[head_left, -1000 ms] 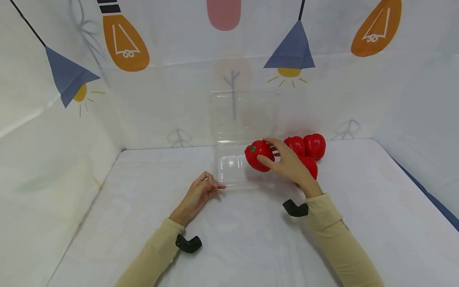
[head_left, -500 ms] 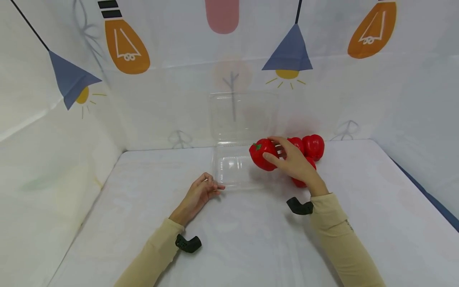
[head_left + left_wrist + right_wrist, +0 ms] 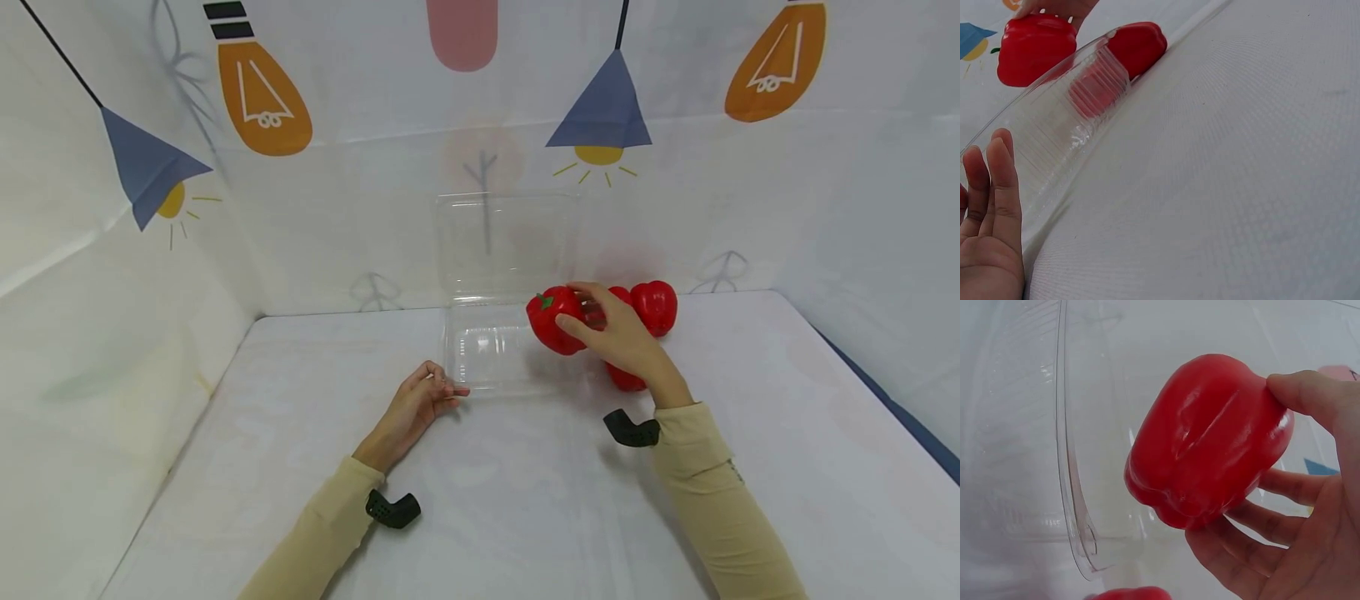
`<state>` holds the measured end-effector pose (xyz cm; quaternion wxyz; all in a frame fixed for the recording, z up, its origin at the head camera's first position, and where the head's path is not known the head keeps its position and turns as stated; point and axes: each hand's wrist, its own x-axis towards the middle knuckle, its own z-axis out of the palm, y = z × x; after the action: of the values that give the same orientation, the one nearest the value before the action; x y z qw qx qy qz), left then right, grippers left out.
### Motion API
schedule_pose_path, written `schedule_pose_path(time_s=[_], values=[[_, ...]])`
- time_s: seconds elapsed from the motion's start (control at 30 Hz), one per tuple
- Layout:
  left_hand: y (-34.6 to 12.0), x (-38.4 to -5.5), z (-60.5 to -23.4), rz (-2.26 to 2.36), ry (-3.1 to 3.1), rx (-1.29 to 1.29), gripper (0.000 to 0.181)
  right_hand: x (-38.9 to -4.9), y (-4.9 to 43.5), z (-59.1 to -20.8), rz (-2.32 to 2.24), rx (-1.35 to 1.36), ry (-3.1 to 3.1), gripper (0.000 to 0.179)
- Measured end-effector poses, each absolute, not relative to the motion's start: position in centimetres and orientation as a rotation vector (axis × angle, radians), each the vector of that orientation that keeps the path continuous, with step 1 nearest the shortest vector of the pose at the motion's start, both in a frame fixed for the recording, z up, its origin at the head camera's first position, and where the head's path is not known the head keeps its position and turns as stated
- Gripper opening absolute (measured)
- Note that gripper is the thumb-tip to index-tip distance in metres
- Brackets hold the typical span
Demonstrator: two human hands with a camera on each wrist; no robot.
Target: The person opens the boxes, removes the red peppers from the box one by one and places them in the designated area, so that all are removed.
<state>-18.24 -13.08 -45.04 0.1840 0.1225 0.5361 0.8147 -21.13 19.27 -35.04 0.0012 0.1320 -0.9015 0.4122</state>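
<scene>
My right hand [image 3: 628, 340] grips a red bell pepper [image 3: 553, 321] with a green stem, thumb on one side and fingers on the other. The pepper is held above the right part of a clear plastic clamshell box [image 3: 480, 371], whose lid [image 3: 510, 237] stands raised at the back. Close up in the right wrist view, the pepper [image 3: 1210, 437] hangs beside the box's rim [image 3: 1062, 425]. My left hand [image 3: 412, 408] rests at the box's front left corner, its fingers [image 3: 1005, 181] extended beside the clear wall in the left wrist view.
Several more red bell peppers lie right of the box: one at the back [image 3: 656, 307], one in front [image 3: 624, 379], others partly hidden behind my right hand. The white table [image 3: 510, 500] meets a printed cloth backdrop [image 3: 360, 192] behind the box.
My right hand has shifted to the right with the bell pepper, from over the box toward its right edge. The left hand stays at the box's corner.
</scene>
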Motion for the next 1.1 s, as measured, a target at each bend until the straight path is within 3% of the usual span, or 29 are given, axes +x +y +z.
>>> schedule_pose_path(time_s=[1.1], values=[[-13.1, -18.3, -45.1, 2.287, 1.508, 0.364, 0.012, -20.7, 22.4, -33.9, 1.233, 0.331, -2.832, 0.058]])
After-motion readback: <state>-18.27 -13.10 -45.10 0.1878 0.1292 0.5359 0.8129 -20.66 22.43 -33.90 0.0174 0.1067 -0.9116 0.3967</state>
